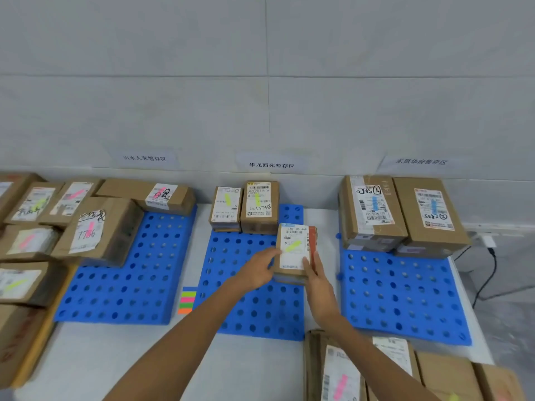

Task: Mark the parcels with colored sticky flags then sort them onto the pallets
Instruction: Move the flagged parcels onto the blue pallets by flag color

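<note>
A small brown parcel (pixel 295 247) with a white label and a yellow-green flag sits over the right part of the middle blue pallet (pixel 249 302). My left hand (pixel 259 269) grips its left edge and my right hand (pixel 315 282) holds its right side, thumb on the label. Two parcels with yellow flags (pixel 246 208) stand at the back of the same pallet. The pad of coloured sticky flags (pixel 187 301) lies on the table between the left pallet (pixel 124 287) and the middle one.
The left pallet carries parcels with pink flags (pixel 98 230). The right pallet (pixel 402 296) holds two big boxes with blue flags (pixel 402 212). More parcels are piled at the far left (pixel 26 256) and at the near right (pixel 376 371). A black cable (pixel 489 273) runs at the right.
</note>
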Tool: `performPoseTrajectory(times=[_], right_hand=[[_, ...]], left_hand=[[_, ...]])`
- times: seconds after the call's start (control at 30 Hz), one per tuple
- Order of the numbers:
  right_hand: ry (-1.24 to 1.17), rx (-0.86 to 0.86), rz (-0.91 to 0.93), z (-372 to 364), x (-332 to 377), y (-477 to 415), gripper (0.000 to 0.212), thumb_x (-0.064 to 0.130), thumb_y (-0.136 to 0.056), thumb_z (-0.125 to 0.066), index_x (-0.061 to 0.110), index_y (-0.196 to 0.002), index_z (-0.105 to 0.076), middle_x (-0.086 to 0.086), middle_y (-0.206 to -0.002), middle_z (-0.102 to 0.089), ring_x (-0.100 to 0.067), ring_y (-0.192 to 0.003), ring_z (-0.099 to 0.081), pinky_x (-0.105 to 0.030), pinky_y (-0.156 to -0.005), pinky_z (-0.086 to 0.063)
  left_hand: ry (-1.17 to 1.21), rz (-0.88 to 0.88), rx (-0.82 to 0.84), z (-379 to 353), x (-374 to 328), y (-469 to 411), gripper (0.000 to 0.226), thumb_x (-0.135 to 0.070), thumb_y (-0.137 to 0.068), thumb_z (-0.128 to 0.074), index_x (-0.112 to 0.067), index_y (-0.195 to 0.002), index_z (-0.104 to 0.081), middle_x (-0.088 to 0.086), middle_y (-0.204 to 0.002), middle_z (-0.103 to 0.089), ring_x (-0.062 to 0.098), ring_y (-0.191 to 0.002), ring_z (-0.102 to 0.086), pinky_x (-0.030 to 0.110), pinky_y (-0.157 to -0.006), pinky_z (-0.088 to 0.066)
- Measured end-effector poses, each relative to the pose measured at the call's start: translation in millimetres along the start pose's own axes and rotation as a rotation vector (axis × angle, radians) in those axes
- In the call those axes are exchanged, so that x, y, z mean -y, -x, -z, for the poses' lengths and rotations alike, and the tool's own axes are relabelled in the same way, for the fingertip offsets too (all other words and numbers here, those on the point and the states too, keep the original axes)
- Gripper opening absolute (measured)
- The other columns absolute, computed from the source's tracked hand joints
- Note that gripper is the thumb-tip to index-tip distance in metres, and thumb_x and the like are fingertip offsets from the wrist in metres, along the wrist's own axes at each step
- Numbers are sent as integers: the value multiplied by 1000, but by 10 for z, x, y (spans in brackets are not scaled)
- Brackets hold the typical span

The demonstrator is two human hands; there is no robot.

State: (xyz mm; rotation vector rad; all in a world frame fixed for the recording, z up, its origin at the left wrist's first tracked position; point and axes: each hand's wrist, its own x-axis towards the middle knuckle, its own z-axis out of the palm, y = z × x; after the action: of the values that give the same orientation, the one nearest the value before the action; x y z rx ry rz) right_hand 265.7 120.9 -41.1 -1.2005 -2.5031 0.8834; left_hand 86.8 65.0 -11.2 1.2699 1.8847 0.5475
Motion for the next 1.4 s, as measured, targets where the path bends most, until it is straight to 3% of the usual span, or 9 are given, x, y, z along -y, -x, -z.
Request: performPoseTrajectory(times=[0.07,0.17,0.33,0.5,0.63,0.87,1.13,1.23,1.4], right_hand=[[-35,-28,-10,24,-40,-189,50,61,-91,-37,56,-138,-20,14,-130,-55,-7,-113,-55,-36,-99,-44],[32,-37,-26,94,-28,-550,50,56,-93,-39,52,-140,-22,11,-129,-56,-1,-100,-56,-25,-85,-44],[51,52,-33,250,-82,-1169,60,-10,-89,-38,9,-145,-28,-11,-154,-17,-37,-138,-23,-45,-110,-25],[153,85,-59,260,-148,-1621,76,-13,-85,-41,14,-149,-10,-5,-158,3,-24,-129,-37,-27,-90,-43],[237,176,-68,208,-184,-1726,79,-9,-87,-44,12,-148,2,-5,-157,10,-21,-139,-21,-25,-96,-42],[342,225,-37,264,-151,-1757,75,1,-90,-44,19,-150,-3,-4,-156,14,-30,-144,9,-53,-114,-7],[32,12,94,420,-95,-978,47,-3,-90,-46,11,-135,-43,-11,-142,-39,-30,-134,-31,-41,-113,-27],[-77,-3,71,640,-58,-582,34,1,-94,-44,9,-127,-52,-11,-134,-48,-26,-129,-39,-29,-108,-27],[-138,68,-207,709,-328,420,28,2,-95,-44,4,-120,-58,-13,-123,-59,-28,-112,-56,-34,-94,-45]], left_hand=[[-197,-34,-209,162,-3,-198,52,1,-90,-46,-13,-140,-39,7,-142,-40,27,-133,-35,30,-107,-34],[-392,167,-458,495,144,-516,58,-9,-91,-48,-16,-145,-28,13,-150,-26,32,-141,-20,49,-114,-24],[-404,419,-289,835,588,-797,75,-9,-90,-48,-25,-151,-6,8,-159,9,31,-145,13,55,-115,-3],[-333,355,-253,849,782,-927,81,-1,-85,-49,-24,-151,-7,6,-159,9,30,-145,14,48,-117,-9],[-305,329,-194,881,853,-933,76,-1,-88,-46,-23,-151,-9,5,-159,8,29,-145,13,41,-115,-15],[-320,313,-162,1022,865,-841,77,-1,-89,-47,-19,-151,-7,5,-158,15,25,-146,11,44,-110,-32],[-79,35,-328,536,247,-247,58,2,-93,-42,-18,-146,-28,1,-158,-8,20,-144,-14,24,-103,-35],[-10,-31,-292,397,-35,13,49,-1,-96,-40,-16,-142,-34,2,-153,-21,17,-137,-29,15,-92,-32],[94,-35,-32,-282,-169,540,40,-5,-98,-41,-14,-136,-41,5,-143,-37,14,-120,-45,14,-90,-35]])
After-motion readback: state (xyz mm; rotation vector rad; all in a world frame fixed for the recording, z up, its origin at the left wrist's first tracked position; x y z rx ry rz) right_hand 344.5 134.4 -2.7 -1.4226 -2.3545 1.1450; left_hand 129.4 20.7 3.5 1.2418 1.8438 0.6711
